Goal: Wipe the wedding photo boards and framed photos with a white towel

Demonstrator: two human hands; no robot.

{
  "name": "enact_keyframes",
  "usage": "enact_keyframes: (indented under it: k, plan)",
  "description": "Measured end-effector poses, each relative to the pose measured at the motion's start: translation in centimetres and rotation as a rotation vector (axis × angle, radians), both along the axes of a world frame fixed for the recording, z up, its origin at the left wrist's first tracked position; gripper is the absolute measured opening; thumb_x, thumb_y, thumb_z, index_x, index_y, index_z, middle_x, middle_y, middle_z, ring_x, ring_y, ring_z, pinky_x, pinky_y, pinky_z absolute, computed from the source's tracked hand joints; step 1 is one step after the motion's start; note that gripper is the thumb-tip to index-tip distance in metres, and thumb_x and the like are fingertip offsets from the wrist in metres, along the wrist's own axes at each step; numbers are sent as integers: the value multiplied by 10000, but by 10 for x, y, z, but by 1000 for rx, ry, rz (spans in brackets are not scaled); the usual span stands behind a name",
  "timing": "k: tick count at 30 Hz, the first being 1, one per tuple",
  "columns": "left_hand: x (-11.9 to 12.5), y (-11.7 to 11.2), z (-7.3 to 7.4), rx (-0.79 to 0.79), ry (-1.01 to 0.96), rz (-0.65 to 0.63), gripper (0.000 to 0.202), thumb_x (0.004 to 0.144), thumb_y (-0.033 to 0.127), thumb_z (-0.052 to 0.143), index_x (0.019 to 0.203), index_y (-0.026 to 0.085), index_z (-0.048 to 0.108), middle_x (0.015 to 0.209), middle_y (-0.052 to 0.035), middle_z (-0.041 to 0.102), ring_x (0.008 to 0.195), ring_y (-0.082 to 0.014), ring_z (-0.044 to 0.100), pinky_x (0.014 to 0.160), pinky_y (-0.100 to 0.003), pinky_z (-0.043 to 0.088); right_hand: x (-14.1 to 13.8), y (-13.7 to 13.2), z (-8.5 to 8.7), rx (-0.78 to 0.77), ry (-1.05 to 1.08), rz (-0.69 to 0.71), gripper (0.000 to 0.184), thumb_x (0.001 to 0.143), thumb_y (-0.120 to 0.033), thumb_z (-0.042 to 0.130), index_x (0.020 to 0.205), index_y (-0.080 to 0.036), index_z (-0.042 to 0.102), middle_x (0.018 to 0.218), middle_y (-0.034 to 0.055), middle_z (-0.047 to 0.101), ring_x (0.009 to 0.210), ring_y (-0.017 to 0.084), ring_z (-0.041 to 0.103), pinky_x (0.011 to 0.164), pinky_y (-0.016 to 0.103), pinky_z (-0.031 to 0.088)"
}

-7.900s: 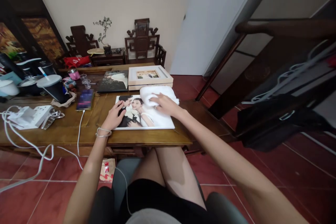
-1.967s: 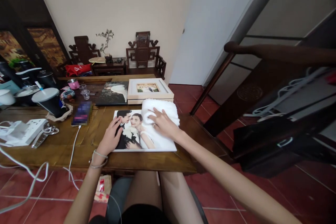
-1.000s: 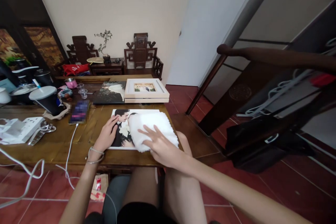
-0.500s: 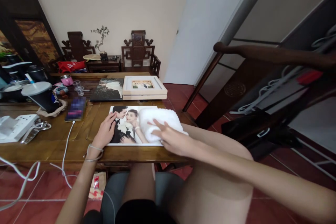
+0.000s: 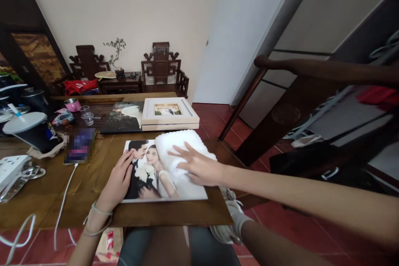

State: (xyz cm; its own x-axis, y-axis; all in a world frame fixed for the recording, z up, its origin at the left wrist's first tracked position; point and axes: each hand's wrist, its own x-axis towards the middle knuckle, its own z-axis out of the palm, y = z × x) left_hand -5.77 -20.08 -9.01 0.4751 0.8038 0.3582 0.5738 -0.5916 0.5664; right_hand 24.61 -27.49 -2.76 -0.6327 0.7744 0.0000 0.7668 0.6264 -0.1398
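Note:
A glossy photo panel (image 5: 145,181) of a couple lies flat near the table's front edge. My left hand (image 5: 120,176) rests along its left side, fingers stretched out and close together on the surface. A folded white towel (image 5: 166,143) covers the panel's upper right part and reaches past its right edge. On top of the towel my right hand (image 5: 199,164) lies with fingers spread, pressing down without gripping; its palm hides part of the cloth.
Behind the panel stand a pale framed picture (image 5: 190,112) and a dark photo board (image 5: 121,122). To the left are a phone (image 5: 79,145) on a white cable, a lidded cup (image 5: 34,135) and a power strip (image 5: 12,170). A wooden chair (image 5: 286,112) stands at right.
My right hand and the towel have shifted a little left and up over the panel. My left hand stays at the left side. The camera view has tilted and come closer.

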Motion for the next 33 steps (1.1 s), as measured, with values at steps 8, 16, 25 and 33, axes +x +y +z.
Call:
enact_keyframes:
  k: [8,16,25,33]
  plan:
    - [-1,-8,-2,-13,-7,57,468,1019,353,384,1474,274,461,1557,-45,442,1469,-216,362,1216,-458,304,-2,-9,-28,140,109,353,279,770,-152,682,1031,-228,747,1584,145,359,1467,411,245,1133,675,261]
    - [2,-11,6,-26,22,50,464,1018,334,392,1472,276,464,1553,-35,449,1470,-214,359,1213,-441,320,-24,45,-9,101,0,-124,415,815,-35,577,1212,-110,671,1544,242,391,1449,456,265,1116,691,287]
    - [2,-9,3,-19,-21,23,467,1012,338,388,1450,218,495,1537,-68,470,1468,-210,362,1229,-434,289,-78,-66,-13,-15,75,88,183,891,-231,608,1023,-245,735,1570,183,375,1404,492,341,1054,751,329]
    - [1,-7,5,-35,-26,-12,468,1002,319,382,1430,191,520,1524,-88,485,1471,-225,357,1229,-465,279,-66,16,3,-20,27,-110,400,836,-63,561,1224,-122,639,1583,220,336,1482,429,196,1149,683,221]
